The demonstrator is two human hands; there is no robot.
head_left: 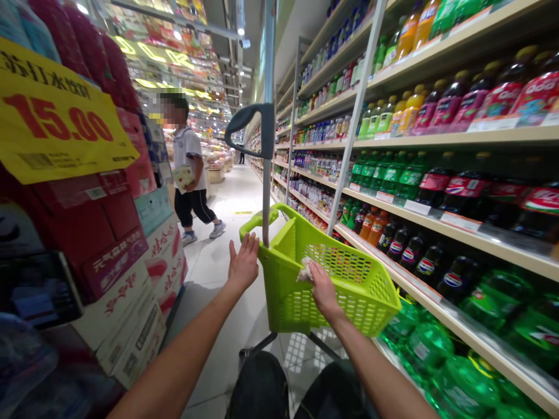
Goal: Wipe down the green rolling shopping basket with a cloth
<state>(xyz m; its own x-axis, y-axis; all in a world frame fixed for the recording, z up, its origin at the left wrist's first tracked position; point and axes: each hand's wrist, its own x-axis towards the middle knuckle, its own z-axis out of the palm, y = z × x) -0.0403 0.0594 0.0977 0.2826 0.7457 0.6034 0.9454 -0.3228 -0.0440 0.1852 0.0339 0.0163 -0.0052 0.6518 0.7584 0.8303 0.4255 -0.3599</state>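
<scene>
A lime-green rolling shopping basket (pixel 288 291) stands in front of my knees, its grey pull handle (pixel 267 192) raised on a metal pole. My left hand (pixel 244 262) rests against the basket's left end near the foot of the pole, fingers stretched out and holding nothing. In my right hand (pixel 322 286) is a crumpled whitish cloth (pixel 305 270), pressed to the upper rim of the basket's near side. Through the holes in its walls the floor shows. Part of the cloth is hidden under my fingers.
Shelves of drink bottles (pixel 406 174) line the right side, with large green bottles (pixel 463 372) at the bottom. Stacked boxes (pixel 131 314) with a yellow price sign (pixel 61 116) stand at left. Beyond, a person (pixel 187 157) carrying a box walks on the tiled floor (pixel 236 186).
</scene>
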